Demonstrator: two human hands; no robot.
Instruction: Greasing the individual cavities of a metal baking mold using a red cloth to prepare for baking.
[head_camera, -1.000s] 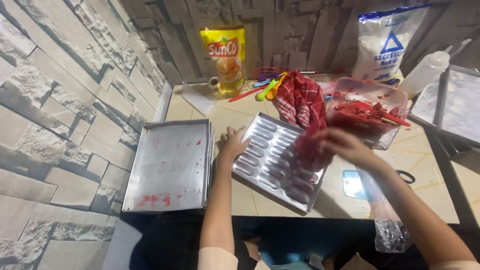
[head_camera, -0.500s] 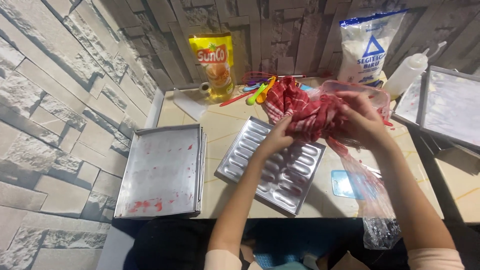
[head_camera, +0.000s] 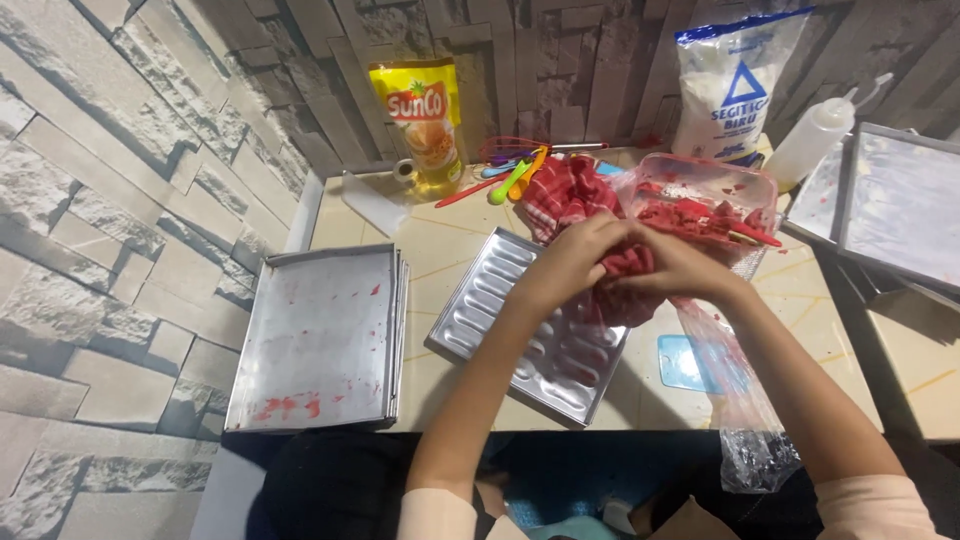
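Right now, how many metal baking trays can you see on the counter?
3: a flat stack of trays at left, edges suggesting more beneath; a ridged mould tray under the hands; another flat tray at far right.

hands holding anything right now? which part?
Both hands grip the red checked cloth at its bunched lower end, above the moulded metal tray: left hand on the left of the bunch, right hand on the right.

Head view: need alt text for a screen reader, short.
Both hands, left hand and right hand, grip a red checked cloth above a ridged metal baking mould on a tiled table. A stack of flat metal trays smeared red lies to the left; a clear plastic tub with red contents sits behind.
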